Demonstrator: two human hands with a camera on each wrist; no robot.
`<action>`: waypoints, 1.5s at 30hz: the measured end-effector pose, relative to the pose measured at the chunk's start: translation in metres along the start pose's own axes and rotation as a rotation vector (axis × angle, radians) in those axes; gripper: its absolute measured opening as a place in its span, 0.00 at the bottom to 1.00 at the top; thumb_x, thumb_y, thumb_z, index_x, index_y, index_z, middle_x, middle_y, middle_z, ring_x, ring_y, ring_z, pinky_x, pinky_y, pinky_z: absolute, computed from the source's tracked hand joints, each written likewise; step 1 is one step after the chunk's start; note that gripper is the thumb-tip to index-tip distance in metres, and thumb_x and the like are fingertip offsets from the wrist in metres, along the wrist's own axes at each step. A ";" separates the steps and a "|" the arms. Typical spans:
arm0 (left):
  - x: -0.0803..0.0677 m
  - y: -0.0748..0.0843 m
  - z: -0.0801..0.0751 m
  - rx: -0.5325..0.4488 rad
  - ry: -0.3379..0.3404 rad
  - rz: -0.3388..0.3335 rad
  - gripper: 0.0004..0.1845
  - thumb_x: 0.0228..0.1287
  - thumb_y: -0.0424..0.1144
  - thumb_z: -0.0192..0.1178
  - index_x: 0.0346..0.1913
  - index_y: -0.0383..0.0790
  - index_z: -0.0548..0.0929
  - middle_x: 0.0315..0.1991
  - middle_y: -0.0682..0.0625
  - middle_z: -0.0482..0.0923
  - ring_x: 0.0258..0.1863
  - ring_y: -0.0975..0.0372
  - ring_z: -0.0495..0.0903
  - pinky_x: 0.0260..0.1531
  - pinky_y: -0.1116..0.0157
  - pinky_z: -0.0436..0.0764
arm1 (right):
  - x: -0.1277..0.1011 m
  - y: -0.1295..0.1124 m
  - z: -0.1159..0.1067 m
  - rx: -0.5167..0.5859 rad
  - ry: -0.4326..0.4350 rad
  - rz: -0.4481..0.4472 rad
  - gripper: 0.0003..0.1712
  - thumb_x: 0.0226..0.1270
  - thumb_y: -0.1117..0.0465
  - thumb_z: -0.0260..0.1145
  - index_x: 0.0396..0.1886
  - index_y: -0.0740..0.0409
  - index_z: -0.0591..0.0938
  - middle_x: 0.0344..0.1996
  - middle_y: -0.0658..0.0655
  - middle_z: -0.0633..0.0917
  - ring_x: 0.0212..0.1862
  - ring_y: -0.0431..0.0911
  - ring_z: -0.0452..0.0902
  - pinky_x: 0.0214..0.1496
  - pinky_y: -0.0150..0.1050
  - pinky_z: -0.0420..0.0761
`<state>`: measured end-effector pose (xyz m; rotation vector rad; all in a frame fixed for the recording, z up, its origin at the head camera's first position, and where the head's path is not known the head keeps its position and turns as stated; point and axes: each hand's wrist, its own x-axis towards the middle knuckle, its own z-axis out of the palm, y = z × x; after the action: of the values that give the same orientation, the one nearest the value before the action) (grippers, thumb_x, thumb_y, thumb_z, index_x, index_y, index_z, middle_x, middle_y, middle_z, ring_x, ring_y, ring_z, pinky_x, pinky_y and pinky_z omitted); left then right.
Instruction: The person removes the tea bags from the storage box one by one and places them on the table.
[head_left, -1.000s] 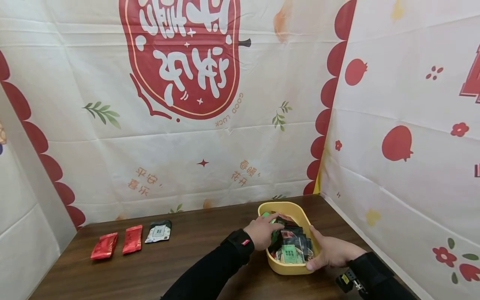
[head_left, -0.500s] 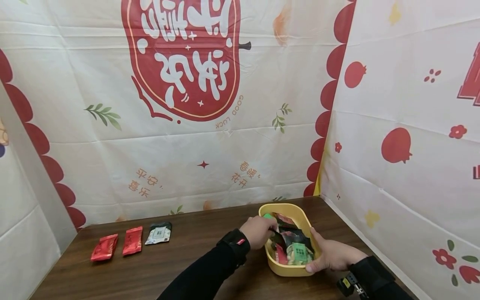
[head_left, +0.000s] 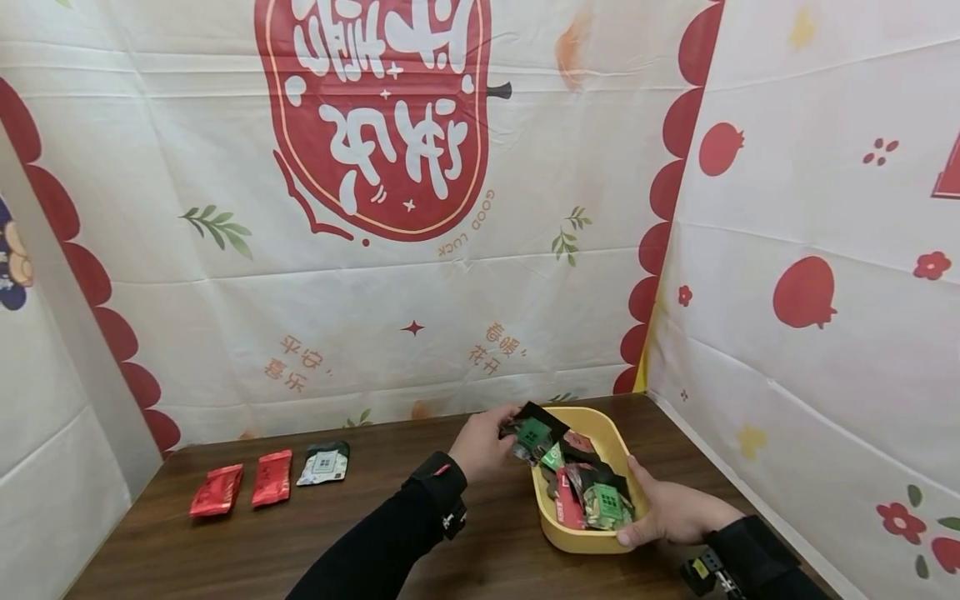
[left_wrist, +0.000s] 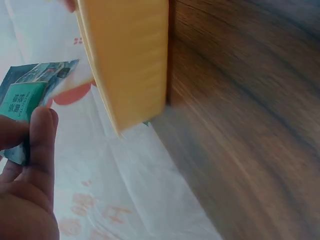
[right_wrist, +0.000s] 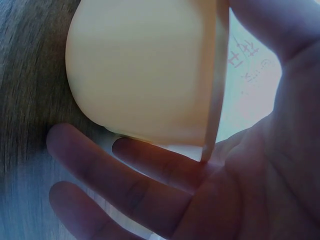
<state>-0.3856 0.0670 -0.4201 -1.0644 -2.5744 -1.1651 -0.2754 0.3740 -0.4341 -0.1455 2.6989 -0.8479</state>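
Note:
My left hand pinches a small dark snack packet with a green label, above the left rim of a yellow plastic bin. In the left wrist view the packet sits between thumb and fingers, apart from the bin's wall. At the bin's near right corner, my right hand holds on, thumb on the rim and fingers along the outside. Inside the bin lie several mixed packets, among them a red packet and one with a green label.
On the left of the dark wooden table lie two red packets and a black-and-white packet in a row. A printed white cloth hangs behind, and another borders the right side.
My left hand reached into the bin, took hold of the dark packet and lifted it up and left over the rim. Packets inside shifted, showing more red. My right hand stays on the bin.

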 end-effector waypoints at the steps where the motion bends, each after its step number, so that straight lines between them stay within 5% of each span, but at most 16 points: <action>1: -0.002 -0.004 -0.002 -0.037 0.005 -0.023 0.16 0.71 0.29 0.60 0.58 0.41 0.79 0.40 0.50 0.82 0.31 0.65 0.79 0.32 0.66 0.77 | 0.000 0.000 0.000 0.000 0.000 0.001 0.76 0.52 0.41 0.78 0.75 0.76 0.36 0.64 0.85 0.62 0.57 0.63 0.69 0.61 0.64 0.65; 9: -0.012 -0.043 -0.023 -0.395 0.151 -0.221 0.11 0.72 0.25 0.56 0.54 0.31 0.75 0.32 0.45 0.76 0.26 0.53 0.83 0.28 0.56 0.83 | -0.003 -0.001 -0.002 0.006 0.002 -0.002 0.75 0.53 0.42 0.78 0.75 0.76 0.36 0.61 0.82 0.65 0.55 0.62 0.70 0.59 0.63 0.66; 18: -0.032 -0.088 -0.048 -0.421 0.290 -0.429 0.06 0.76 0.32 0.53 0.39 0.36 0.67 0.29 0.36 0.82 0.16 0.57 0.76 0.19 0.56 0.77 | -0.002 -0.002 -0.002 -0.001 -0.009 -0.012 0.76 0.53 0.40 0.78 0.75 0.76 0.36 0.61 0.83 0.65 0.54 0.62 0.70 0.60 0.66 0.65; 25: -0.050 -0.123 -0.065 -0.225 0.275 -0.560 0.11 0.76 0.35 0.54 0.32 0.37 0.68 0.24 0.41 0.81 0.15 0.57 0.71 0.17 0.63 0.68 | -0.002 -0.001 -0.002 0.003 -0.006 -0.020 0.75 0.54 0.41 0.78 0.75 0.76 0.35 0.61 0.83 0.66 0.55 0.62 0.70 0.59 0.64 0.66; 33: -0.066 -0.138 -0.081 0.246 0.149 -0.637 0.24 0.72 0.39 0.59 0.14 0.44 0.70 0.14 0.50 0.68 0.15 0.58 0.67 0.23 0.60 0.66 | -0.002 -0.001 0.001 0.006 -0.009 -0.023 0.76 0.54 0.41 0.78 0.75 0.76 0.34 0.61 0.84 0.65 0.55 0.63 0.70 0.60 0.65 0.65; 37: -0.070 -0.143 -0.083 0.343 0.100 -0.674 0.20 0.68 0.40 0.63 0.17 0.40 0.76 0.17 0.48 0.72 0.20 0.55 0.73 0.26 0.58 0.71 | -0.002 0.000 0.002 0.005 -0.004 -0.020 0.75 0.53 0.41 0.78 0.75 0.76 0.35 0.62 0.84 0.63 0.56 0.64 0.69 0.60 0.66 0.64; 45: -0.070 -0.144 -0.083 0.451 0.093 -0.640 0.13 0.62 0.32 0.61 0.20 0.37 0.80 0.19 0.45 0.76 0.20 0.52 0.78 0.26 0.53 0.79 | 0.000 0.001 0.002 -0.010 0.012 -0.016 0.76 0.53 0.41 0.78 0.75 0.75 0.35 0.60 0.82 0.67 0.53 0.62 0.71 0.59 0.66 0.67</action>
<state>-0.4404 -0.0952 -0.4763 -0.0869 -2.9720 -0.6192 -0.2752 0.3735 -0.4363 -0.1644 2.7170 -0.8429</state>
